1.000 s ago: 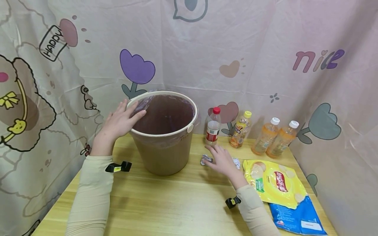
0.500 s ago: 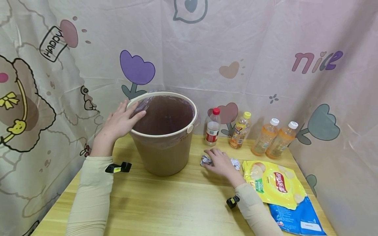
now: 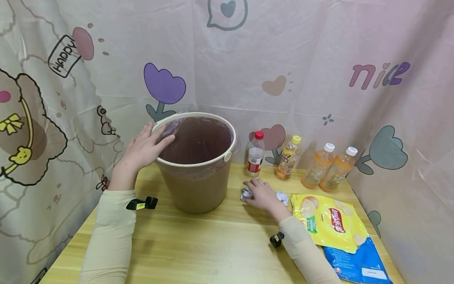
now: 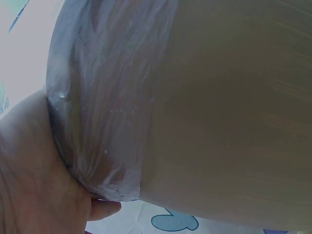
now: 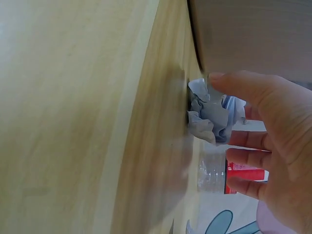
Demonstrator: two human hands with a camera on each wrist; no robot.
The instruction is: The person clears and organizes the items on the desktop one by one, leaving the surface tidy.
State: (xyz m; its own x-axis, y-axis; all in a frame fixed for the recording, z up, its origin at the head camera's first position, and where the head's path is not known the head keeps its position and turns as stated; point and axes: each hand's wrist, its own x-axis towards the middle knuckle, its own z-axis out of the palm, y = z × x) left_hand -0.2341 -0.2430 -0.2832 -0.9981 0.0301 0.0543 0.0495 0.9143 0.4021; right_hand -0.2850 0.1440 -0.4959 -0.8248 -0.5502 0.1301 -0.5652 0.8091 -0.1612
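Note:
In the head view my left hand point(image 3: 142, 148) rests on the left rim of a brown trash bin point(image 3: 193, 185), its fingers straight and its thumb over the opening. A clear plastic liner point(image 4: 112, 97) folds down over the bin's outside in the left wrist view. My right hand point(image 3: 264, 196) is low over the table, right of the bin. Its thumb and fingers pinch a crumpled paper ball point(image 5: 209, 112), close to the tabletop. A second crumpled paper ball point(image 3: 282, 198) lies just behind that hand, partly hidden by it.
Behind the right hand stand a red-capped bottle point(image 3: 254, 157), a yellow-capped bottle point(image 3: 288, 159) and two white-capped orange bottles point(image 3: 317, 167). A yellow chip bag point(image 3: 330, 221) overlaps a blue bag point(image 3: 354, 262) at the right. A printed curtain point(image 3: 227, 71) hangs behind the wooden table point(image 3: 198, 252).
My right hand has drawn slightly back from near the red-capped bottle and its fingers have closed in around the crumpled paper ball. The left hand stays on the bin's rim.

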